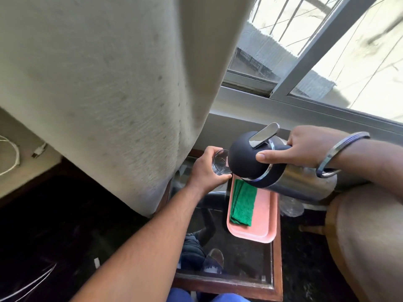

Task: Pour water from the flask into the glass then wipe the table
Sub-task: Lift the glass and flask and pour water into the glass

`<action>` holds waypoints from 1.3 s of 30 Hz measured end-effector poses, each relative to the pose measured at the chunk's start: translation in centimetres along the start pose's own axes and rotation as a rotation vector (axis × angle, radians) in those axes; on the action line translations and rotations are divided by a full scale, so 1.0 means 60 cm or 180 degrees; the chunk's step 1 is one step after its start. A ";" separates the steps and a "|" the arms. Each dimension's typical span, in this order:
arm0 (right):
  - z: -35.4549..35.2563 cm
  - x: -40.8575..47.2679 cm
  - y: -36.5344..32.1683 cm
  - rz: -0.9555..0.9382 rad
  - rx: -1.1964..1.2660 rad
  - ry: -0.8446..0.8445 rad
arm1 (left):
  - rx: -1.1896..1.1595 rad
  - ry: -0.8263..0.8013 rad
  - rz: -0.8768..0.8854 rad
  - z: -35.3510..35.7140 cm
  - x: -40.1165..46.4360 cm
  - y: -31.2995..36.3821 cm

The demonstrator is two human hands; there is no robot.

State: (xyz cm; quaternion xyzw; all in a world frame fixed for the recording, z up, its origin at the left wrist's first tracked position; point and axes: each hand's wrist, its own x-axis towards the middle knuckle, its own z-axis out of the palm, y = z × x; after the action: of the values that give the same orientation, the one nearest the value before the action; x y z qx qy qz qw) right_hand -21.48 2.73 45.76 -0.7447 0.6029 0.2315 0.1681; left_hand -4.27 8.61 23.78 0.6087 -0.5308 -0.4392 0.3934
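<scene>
My right hand [305, 147] grips the handle of a steel flask [283, 179] with a black top, my thumb resting on the lid. The flask is tilted to the left, its black top leaning over a clear glass [220, 162]. My left hand [205, 171] holds that glass above the far end of the glass-topped table [237, 258]. No stream of water is visible. A folded green cloth [243, 202] lies on a pink tray [263, 221] on the table, just under the flask.
A large pale cushion or mattress edge [109, 94] hangs close on the left of the table. A padded chair arm [366, 236] stands at the right. A window [327, 51] is behind. A white cable [13, 158] lies at the far left.
</scene>
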 end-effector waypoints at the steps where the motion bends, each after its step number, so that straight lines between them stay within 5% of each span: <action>1: -0.003 0.002 0.000 -0.0002 -0.0047 0.0001 | 0.0005 -0.0003 0.0013 0.000 0.000 -0.001; 39: -0.023 -0.023 0.000 -0.0162 -0.0853 0.0295 | 0.0329 0.0058 0.0264 0.019 -0.017 -0.017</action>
State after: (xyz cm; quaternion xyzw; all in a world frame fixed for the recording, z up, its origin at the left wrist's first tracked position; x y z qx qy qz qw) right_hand -21.53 3.15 47.68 -0.7854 0.5547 0.2710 0.0450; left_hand -5.11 9.76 22.61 0.6097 -0.5739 -0.3891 0.3842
